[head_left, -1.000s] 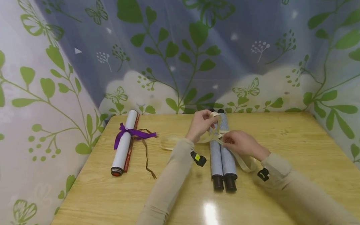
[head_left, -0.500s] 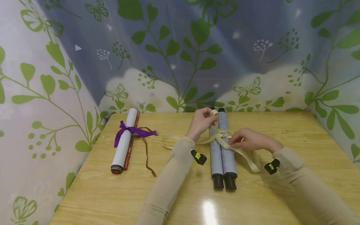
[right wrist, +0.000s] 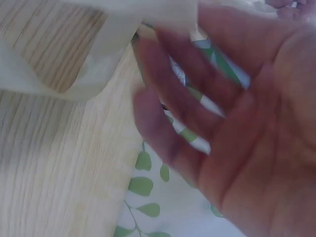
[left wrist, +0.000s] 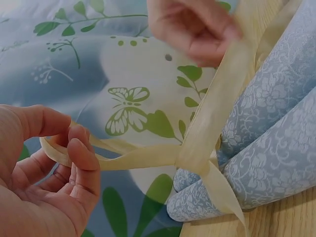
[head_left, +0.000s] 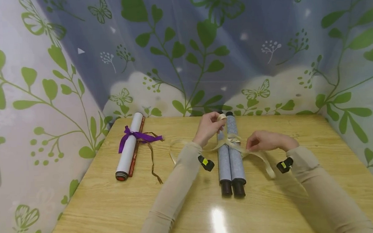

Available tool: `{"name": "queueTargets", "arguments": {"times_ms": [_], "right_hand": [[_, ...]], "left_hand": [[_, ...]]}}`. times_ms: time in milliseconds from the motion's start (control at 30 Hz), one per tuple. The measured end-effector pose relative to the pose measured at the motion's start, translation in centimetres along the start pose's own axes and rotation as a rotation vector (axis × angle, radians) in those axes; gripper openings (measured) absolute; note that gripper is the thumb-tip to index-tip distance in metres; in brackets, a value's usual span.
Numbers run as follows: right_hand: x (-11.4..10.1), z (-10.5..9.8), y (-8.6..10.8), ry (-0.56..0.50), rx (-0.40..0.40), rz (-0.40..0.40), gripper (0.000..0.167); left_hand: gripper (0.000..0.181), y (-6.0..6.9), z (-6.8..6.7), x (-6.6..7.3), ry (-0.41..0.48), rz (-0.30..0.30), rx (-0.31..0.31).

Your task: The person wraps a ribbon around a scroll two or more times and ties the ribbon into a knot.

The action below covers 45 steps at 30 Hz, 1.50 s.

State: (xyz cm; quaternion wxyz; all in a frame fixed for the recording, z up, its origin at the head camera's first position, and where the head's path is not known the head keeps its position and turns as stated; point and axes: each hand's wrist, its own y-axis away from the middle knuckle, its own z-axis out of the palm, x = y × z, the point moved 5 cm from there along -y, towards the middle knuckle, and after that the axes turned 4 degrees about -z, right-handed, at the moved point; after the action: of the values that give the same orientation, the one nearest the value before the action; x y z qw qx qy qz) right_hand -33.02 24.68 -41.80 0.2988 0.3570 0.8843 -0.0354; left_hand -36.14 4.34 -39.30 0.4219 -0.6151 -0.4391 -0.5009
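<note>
Two grey-blue patterned scrolls with dark end knobs lie side by side on the table. A cream ribbon crosses over them near their middle. Above the scrolls' left side my left hand pinches a loop of this ribbon between thumb and fingers, held up off the scrolls. My right hand, just right of the scrolls, pinches a stretch of the ribbon with thumb and index finger; its other fingers are loosely bent in the right wrist view. The ribbon's tail hangs below that hand onto the table.
On the left of the wooden table lies a white scroll tied with a purple ribbon. A red patterned roll rests against it, with a thin brown cord. A leaf-printed curtain stands behind.
My right hand has moved rightward, away from the scrolls, drawing the ribbon out with it; the crossing on top looks narrower. The left hand has stayed almost in place.
</note>
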Motion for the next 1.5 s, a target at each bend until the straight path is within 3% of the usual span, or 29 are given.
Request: {"name": "queueTargets", "arguments": {"times_ms": [233, 367, 500, 633, 900, 1233, 1500], "right_hand": [[0.5, -1.6, -0.1, 0.245, 0.208, 0.098, 0.012], [0.4, -1.9, -0.5, 0.25, 0.332, 0.156, 0.02], [-0.5, -1.2, -1.3, 0.177, 0.393, 0.105, 0.022], [-1.3, 0.0, -2.4, 0.186, 0.398, 0.026, 0.029], [-2.0, 0.5, -4.0, 0.225, 0.488, 0.016, 0.016], [-1.6, 0.1, -4.8, 0.189, 0.437, 0.108, 0.013], [-1.1, 0.0, -5.2, 0.218, 0.474, 0.149, 0.015]], "left_hand": [[0.007, 0.2, 0.2, 0.1, 0.006, 0.01, -0.019], [0.006, 0.1, 0.3, -0.1, 0.006, 0.009, -0.023], [0.006, 0.0, 0.4, -0.2, 0.01, 0.002, -0.018], [0.007, 0.0, 0.5, -0.3, 0.018, -0.007, -0.013], [0.009, 0.2, 0.8, -0.1, 0.019, -0.001, -0.015], [0.009, 0.3, 1.2, -0.3, 0.012, -0.004, -0.032], [0.007, 0.4, 1.2, -0.3, 0.01, 0.011, -0.038]]}}
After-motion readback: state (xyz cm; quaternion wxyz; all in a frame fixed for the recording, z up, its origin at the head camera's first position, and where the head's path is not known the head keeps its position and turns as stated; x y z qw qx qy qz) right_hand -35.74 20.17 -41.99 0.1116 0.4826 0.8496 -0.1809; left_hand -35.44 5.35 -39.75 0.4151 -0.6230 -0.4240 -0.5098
